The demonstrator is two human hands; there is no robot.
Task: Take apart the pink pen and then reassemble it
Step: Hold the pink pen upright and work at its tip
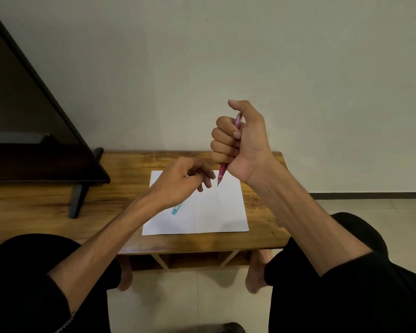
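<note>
My right hand is raised above the table and wrapped in a fist around the pink pen, held nearly upright. The pen's tip points down over the white paper and its top pokes out by my thumb. My left hand hovers low over the paper's far left part, to the left of the pen tip and apart from it. Its fingers are curled loosely and I see nothing in them. Most of the pen's barrel is hidden inside my right fist.
A teal pen lies on the paper, partly under my left wrist. The low wooden table carries a dark TV on a stand at the left. My knees flank the table's near edge, and my bare feet rest beneath it.
</note>
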